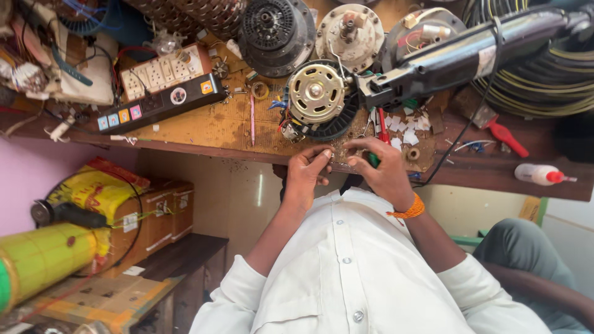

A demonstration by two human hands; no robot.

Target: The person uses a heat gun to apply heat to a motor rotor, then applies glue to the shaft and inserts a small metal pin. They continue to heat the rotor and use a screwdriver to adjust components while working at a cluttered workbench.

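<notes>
Your left hand (307, 168) and your right hand (378, 168) met at the front edge of the wooden workbench (210, 127), just on your side of the fan motor (317, 94). The left hand's fingers were pinched shut on one end of a small, thin part (338, 166) that I could not make out clearly. The right hand was curled shut around a green-handled tool (373, 159), most of it hidden in the fist, and seemed to touch the part's other end as well.

The part lay with its long axis along the bench edge, running from hand to hand and pointing neither toward the motor nor toward you. The tool's tip was hidden, so I could not tell which way it pointed.

Risks, as I judged them: you were working right over the edge, nearer to you than the motor, so a slipped pinch would have dropped the part past your lap to the floor. The tool, pushed toward the left fingertips, could have jabbed them if it skidded. Loose white scraps (405, 130) and a red-handled screwdriver (383, 127) lay beside the motor, close to your right hand, easy to knock off. A black cable (461, 139) hung over the edge on the motor's far side from the power strip (162, 102), where your right wrist could have snagged it.
</notes>
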